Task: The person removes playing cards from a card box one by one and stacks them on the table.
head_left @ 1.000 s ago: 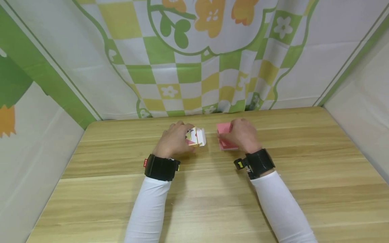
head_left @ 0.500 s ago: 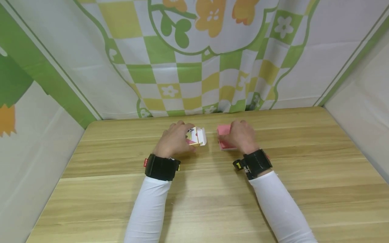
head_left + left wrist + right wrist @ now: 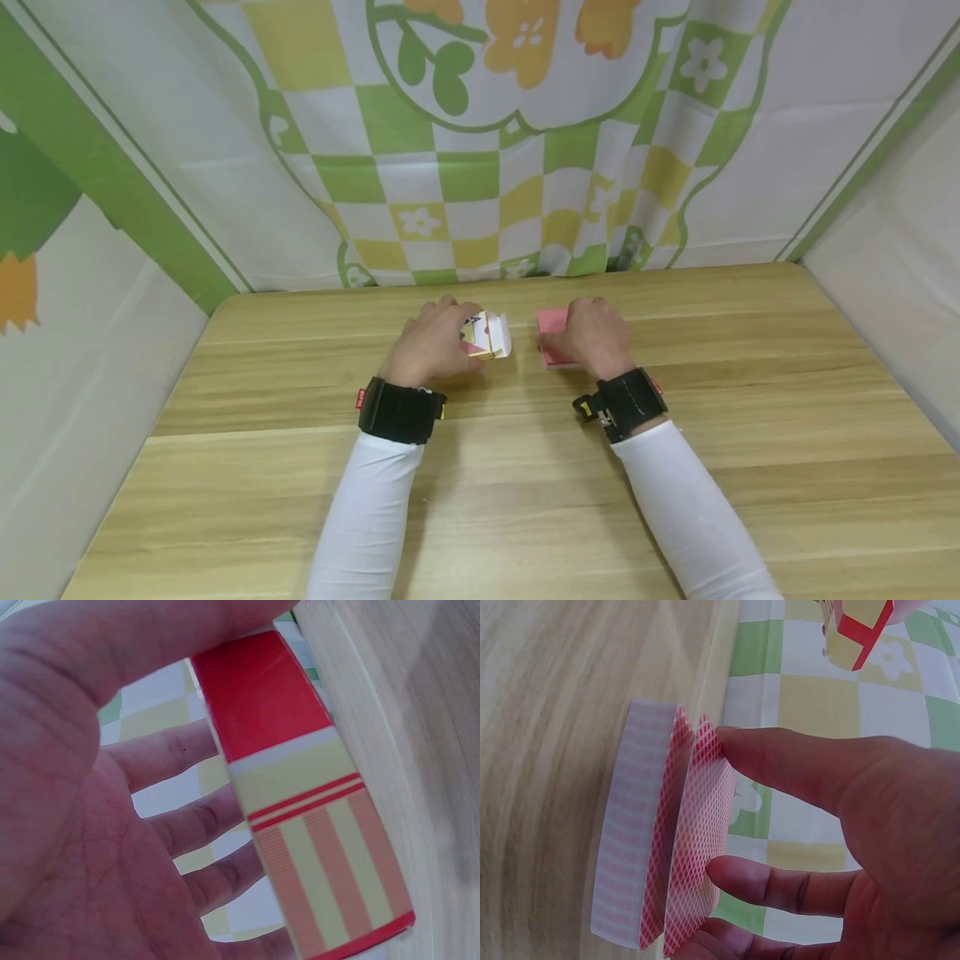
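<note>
In the head view my left hand [image 3: 433, 343] grips a playing card box [image 3: 477, 335]. Its white end flap stands open towards the right. The left wrist view shows the thumb along the top of the box [image 3: 300, 795], fingers curled behind it. A deck of playing cards [image 3: 552, 323], red patterned backs up, lies on the table under my right hand [image 3: 596, 337]. In the right wrist view, thumb and fingertips hold a playing card [image 3: 701, 817] slightly apart from the deck [image 3: 630, 825], a narrow gap between them. The card's far edges are partly hidden.
Both hands work near the back edge of a wooden table [image 3: 510, 500]. A green, yellow and white checked curtain [image 3: 468, 179] hangs right behind that edge. White cloth walls [image 3: 892, 208] flank the table.
My right hand has shifted slightly left, and the cards under it look more closely lined up than a second ago. My left hand and the box stay in place.
</note>
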Motion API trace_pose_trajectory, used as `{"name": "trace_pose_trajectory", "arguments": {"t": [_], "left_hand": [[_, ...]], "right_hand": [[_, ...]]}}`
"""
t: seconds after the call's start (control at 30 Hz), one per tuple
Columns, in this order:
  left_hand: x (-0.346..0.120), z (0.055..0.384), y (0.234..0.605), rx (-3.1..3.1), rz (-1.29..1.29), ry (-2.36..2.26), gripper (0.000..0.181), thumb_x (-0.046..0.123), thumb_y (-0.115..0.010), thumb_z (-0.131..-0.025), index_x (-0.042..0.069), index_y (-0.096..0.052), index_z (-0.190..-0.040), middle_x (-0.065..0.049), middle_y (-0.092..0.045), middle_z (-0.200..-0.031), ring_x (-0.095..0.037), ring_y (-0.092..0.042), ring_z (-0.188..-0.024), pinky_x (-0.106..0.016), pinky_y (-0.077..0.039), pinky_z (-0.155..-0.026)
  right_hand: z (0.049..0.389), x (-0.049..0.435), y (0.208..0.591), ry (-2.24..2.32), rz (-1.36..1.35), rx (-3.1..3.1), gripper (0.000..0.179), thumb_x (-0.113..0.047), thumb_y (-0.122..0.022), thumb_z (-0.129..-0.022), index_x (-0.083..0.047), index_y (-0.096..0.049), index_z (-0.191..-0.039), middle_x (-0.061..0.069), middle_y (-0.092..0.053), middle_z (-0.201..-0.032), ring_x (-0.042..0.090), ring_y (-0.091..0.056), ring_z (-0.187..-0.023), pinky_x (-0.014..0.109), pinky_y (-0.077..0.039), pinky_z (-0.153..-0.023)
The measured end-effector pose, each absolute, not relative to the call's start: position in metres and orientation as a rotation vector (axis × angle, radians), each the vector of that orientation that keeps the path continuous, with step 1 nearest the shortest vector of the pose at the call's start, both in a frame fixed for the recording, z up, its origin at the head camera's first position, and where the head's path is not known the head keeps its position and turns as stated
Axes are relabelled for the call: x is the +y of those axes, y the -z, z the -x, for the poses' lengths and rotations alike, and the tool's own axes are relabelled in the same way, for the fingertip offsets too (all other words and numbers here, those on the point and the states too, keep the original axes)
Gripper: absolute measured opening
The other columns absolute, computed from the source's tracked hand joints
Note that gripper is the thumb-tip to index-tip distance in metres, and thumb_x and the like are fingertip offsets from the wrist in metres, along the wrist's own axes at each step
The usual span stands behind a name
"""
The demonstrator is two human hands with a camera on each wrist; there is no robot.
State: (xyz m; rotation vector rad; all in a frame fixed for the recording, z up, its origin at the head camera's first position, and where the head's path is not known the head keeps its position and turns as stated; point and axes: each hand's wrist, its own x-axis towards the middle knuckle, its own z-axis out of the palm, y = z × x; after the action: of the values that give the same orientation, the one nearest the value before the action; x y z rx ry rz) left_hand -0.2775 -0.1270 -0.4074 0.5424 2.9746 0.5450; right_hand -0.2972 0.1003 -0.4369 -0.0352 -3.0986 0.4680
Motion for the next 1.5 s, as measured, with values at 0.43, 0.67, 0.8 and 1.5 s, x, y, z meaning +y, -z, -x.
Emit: {"name": "trace_pose_trajectory", "arguments": {"t": [0.43, 0.67, 0.8, 1.5], "left_hand": [[-0.1279, 0.2787, 0.4085, 2.976, -0.55, -0.539, 0.076, 0.037, -0.08, -0.061, 0.019, -0.051, -0.129, -0.001, -0.048, -0.108, -0.021, -0.043, -0.096, -0.041, -0.038, -0.076], [-0.1274, 0.2783, 0.4075, 2.974, -0.544, -0.548, 0.076, 0.036, -0.08, -0.061, 0.018, -0.051, -0.128, -0.002, -0.048, -0.11, -0.021, -0.043, -0.097, -0.042, -0.038, -0.077], [-0.1272, 0.2781, 0.4072, 2.976, -0.542, -0.539, 0.076, 0.038, -0.08, -0.061, 0.019, -0.051, -0.128, -0.001, -0.048, -0.11, -0.021, -0.043, -0.097, -0.043, -0.038, -0.077], [-0.127, 0.2775, 0.4065, 2.972, -0.548, -0.531, 0.075, 0.037, -0.08, -0.061, 0.019, -0.051, -0.129, -0.002, -0.048, -0.11, -0.022, -0.043, -0.098, -0.044, -0.037, -0.078]], "right_hand": [[0.298, 0.097, 0.4382, -0.454, 0.049, -3.115, 0.05, -0.059, -0.065, -0.069, -0.009, -0.054, -0.067, 0.013, -0.052, -0.08, 0.028, -0.053, -0.07, 0.039, -0.04, -0.05], [0.2982, 0.0973, 0.4395, -0.449, 0.059, -3.11, 0.05, -0.058, -0.065, -0.068, -0.009, -0.054, -0.066, 0.012, -0.05, -0.081, 0.029, -0.052, -0.071, 0.04, -0.04, -0.051], [0.298, 0.097, 0.4398, -0.448, 0.059, -3.11, 0.05, -0.058, -0.066, -0.067, -0.009, -0.054, -0.065, 0.013, -0.051, -0.079, 0.028, -0.052, -0.069, 0.039, -0.04, -0.05], [0.2973, 0.0946, 0.4418, -0.416, 0.082, -3.155, 0.053, -0.06, -0.067, -0.066, -0.009, -0.054, -0.067, 0.012, -0.052, -0.078, 0.025, -0.052, -0.065, 0.037, -0.039, -0.047]]}}
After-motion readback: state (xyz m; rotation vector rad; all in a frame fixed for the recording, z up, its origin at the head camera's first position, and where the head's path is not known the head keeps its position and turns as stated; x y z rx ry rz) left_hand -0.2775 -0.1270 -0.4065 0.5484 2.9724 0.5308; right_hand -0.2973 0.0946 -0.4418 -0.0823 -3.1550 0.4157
